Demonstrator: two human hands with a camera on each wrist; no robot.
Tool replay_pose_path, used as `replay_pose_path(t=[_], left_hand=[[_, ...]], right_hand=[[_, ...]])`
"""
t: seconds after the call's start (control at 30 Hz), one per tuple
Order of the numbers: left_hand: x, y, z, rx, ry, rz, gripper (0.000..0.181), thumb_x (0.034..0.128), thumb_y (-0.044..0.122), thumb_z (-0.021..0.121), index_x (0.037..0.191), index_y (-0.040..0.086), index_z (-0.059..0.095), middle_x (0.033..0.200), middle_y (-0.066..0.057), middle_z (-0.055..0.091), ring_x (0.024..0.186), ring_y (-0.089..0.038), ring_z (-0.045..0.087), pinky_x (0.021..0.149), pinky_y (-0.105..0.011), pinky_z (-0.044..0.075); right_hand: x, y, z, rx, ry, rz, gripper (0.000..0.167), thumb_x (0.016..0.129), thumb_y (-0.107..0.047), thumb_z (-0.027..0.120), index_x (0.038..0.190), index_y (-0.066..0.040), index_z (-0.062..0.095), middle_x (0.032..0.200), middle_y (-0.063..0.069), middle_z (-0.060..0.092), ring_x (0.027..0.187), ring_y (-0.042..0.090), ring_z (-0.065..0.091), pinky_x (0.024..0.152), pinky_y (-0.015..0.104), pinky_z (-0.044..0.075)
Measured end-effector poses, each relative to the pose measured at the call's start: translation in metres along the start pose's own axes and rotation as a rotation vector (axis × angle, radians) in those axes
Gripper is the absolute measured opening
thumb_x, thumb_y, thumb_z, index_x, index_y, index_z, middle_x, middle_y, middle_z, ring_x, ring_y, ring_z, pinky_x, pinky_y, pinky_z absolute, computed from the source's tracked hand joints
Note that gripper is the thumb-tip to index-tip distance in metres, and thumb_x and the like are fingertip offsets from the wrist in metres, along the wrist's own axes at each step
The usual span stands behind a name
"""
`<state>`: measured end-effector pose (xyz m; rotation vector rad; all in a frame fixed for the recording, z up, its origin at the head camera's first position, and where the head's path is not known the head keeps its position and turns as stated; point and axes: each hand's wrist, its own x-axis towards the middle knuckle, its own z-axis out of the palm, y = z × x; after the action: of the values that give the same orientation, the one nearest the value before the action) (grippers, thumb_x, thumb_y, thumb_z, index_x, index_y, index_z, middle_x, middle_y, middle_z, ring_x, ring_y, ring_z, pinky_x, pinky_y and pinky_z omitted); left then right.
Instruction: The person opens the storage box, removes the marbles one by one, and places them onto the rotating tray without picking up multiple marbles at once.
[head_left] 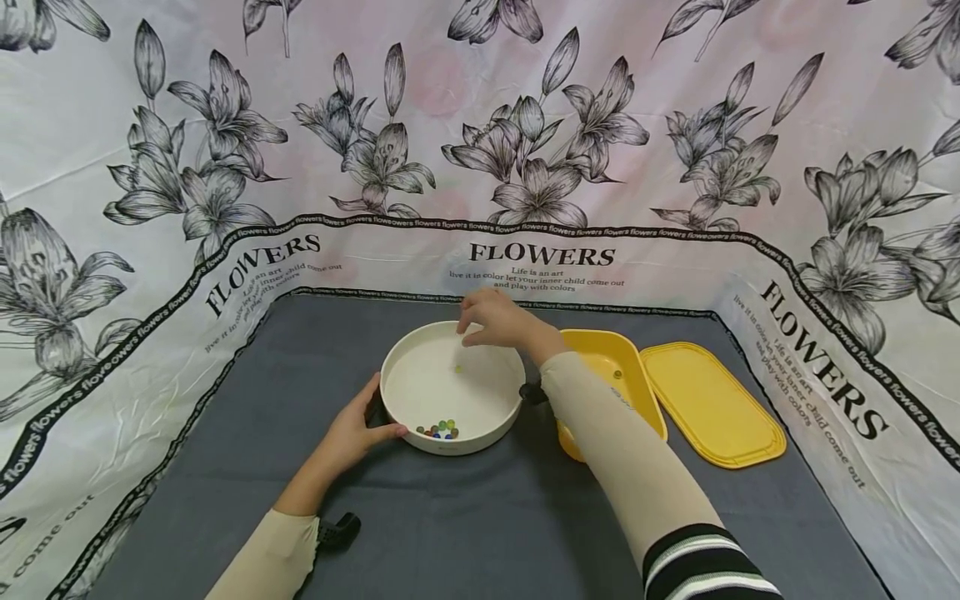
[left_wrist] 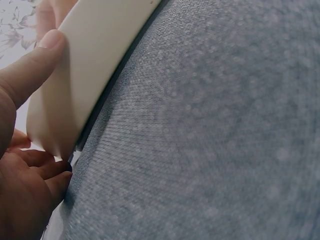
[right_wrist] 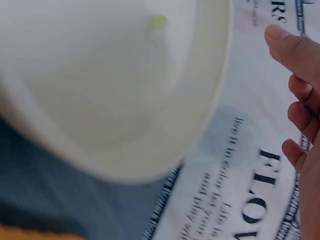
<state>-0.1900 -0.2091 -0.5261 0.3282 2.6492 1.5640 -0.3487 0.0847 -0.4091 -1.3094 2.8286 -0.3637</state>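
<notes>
A round white shallow dish (head_left: 487, 392) sits on the grey cloth. Several coloured marbles (head_left: 438, 430) lie together at its near side. Farther back in it is a single yellow-green marble (head_left: 458, 367), also visible in the right wrist view (right_wrist: 158, 22). My left hand (head_left: 348, 433) grips the dish's left side, thumb (left_wrist: 37, 67) against the outer wall and fingers at its lower edge. Above the far rim hovers my right hand (head_left: 498, 321); its fingers are loosely bent, with nothing between them in the right wrist view.
Right of the dish stands a yellow plastic box (head_left: 600, 346), partly hidden by the right sleeve, with a marble (head_left: 617, 374) inside. Its yellow lid (head_left: 716, 406) lies flat beside it. A flower-printed cloth (head_left: 540, 258) rises behind the grey surface.
</notes>
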Motion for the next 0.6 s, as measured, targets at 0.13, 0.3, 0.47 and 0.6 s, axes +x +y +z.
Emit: replay_pose_path(t=[0.13,0.3,0.47,0.6], left_hand=[[0.001,0.001,0.001,0.002,-0.002,-0.001,0.121,0.0789,0.038,0.089,0.165,0.004,0.01,0.17,-0.016,0.014,0.154,-0.036,0.025,0.122,-0.054,0.029],[0.0,0.003,0.001,0.004,0.001,-0.017,0.12,0.0799,0.034,0.089,0.166,0.006,0.009,0.171,-0.015,0.014,0.154,-0.036,0.025,0.122,-0.054,0.028],[-0.001,0.001,0.0,0.009,0.0,-0.008,0.119,0.0808,0.032,0.089,0.165,0.005,0.01,0.17,-0.016,0.014,0.154,-0.036,0.025,0.122,-0.054,0.028],[-0.001,0.001,0.0,0.013,-0.001,0.001,0.119,0.0811,0.033,0.089,0.165,0.004,0.01,0.17,-0.018,0.015,0.154,-0.038,0.025,0.121,-0.055,0.028]], right_hand=[[-0.017,0.001,-0.021,0.009,0.047,-0.036,0.021,0.092,-0.032,0.08,0.108,-0.019,0.081,0.114,0.001,0.06,0.108,0.022,0.048,0.099,0.045,0.038],[-0.049,0.005,-0.053,0.038,0.105,-0.076,0.018,0.091,-0.025,0.081,0.107,-0.016,0.081,0.106,0.002,0.055,0.1,0.023,0.042,0.089,0.043,0.032],[-0.084,0.016,-0.076,-0.012,0.19,-0.127,0.016,0.089,-0.024,0.083,0.104,-0.017,0.081,0.106,0.004,0.058,0.098,0.024,0.044,0.088,0.044,0.034],[-0.112,0.03,-0.085,-0.062,0.237,-0.13,0.014,0.088,-0.02,0.084,0.101,-0.017,0.081,0.104,0.004,0.061,0.096,0.024,0.05,0.086,0.045,0.038]])
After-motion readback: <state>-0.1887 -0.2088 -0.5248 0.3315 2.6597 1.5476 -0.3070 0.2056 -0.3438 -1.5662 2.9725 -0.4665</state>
